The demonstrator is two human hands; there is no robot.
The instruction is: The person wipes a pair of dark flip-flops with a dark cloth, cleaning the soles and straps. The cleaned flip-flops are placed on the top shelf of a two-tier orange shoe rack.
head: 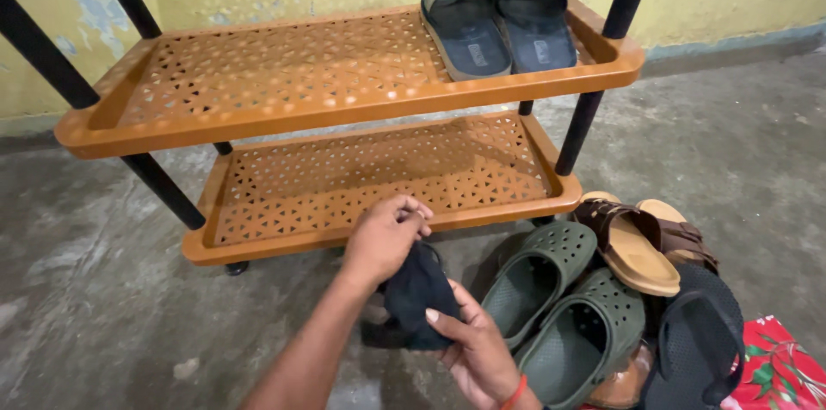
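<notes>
An orange two-tier shoe rack (344, 113) with black posts stood against the yellow wall, on a bare concrete floor (103, 307). Its upper shelf carried one pair of dark slides (499, 23) at the right end; the lower shelf (379, 178) held nothing. So only that single pair was shelved, while a heap of footwear lay on the floor just right of the rack: two green clogs (559, 307), tan and brown sandals (641, 242), and a black perforated slipper (697, 345) beside a red floral cloth (779, 367).

In front of the lower shelf, both hands worked a small black item (417, 294), probably a cloth or sock, though its folds were too dark to tell. The left hand (383, 238) reached in from below with the forearm angled up, fingers pinched together on the item's top edge. The right hand (473, 345), an orange band at the wrist, cupped it from beneath, thumb pressed on its front.
</notes>
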